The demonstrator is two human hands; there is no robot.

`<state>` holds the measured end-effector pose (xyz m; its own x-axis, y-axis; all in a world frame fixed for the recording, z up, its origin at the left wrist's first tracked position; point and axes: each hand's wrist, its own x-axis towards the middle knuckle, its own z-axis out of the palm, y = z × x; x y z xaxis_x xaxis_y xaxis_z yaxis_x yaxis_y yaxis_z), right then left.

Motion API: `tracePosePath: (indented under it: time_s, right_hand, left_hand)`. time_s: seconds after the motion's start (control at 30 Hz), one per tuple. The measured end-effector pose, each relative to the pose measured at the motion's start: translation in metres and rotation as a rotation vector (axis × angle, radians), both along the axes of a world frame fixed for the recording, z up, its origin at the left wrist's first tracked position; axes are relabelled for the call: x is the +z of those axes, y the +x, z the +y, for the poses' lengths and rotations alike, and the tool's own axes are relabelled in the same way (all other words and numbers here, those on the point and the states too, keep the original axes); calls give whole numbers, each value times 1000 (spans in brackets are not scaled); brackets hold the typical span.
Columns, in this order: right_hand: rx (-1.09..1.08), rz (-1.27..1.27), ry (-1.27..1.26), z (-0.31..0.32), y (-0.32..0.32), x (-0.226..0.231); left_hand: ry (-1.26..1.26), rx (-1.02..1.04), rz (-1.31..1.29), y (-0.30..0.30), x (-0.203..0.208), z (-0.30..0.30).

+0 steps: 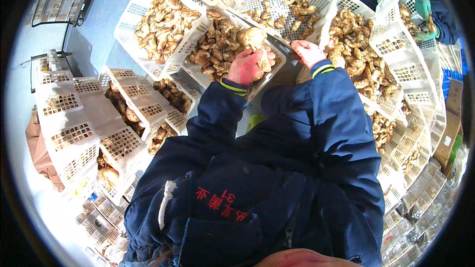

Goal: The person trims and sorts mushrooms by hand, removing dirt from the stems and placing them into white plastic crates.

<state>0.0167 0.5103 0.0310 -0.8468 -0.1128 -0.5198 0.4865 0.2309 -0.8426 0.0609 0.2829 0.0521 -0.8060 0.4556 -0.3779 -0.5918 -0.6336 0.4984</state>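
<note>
Cream mushroom point(256, 44), stem point(263, 62) in left grip point(246, 67), cap point(252, 37) beyond

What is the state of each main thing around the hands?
Left hand: gripping
Large mushroom: held by its stem
Right hand: curled, grip unclear
Crate beneath left hand: loaded with mushrooms
Upper-left crate: loaded
Top-middle crate: partly filled
Co-worker's green glove: worn

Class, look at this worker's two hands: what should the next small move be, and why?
Probably bring the right hand a little left, toward the large mushroom: the left hand holds it up over a crate of mushrooms, while the right hand sits apart from it, off to the right.
</note>
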Motion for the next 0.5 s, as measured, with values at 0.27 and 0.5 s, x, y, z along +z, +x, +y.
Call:
tracePosePath:
  time_s: [0.27, 0.5]
  right_hand:
    - [127, -59, -722, -22, 2, 47]
    - [99, -116, -816, -24, 2, 47]
  left_hand:
    - [-146, -143, 26, 8, 30, 31]
    - [-19, -115, -108, 11, 41, 40]
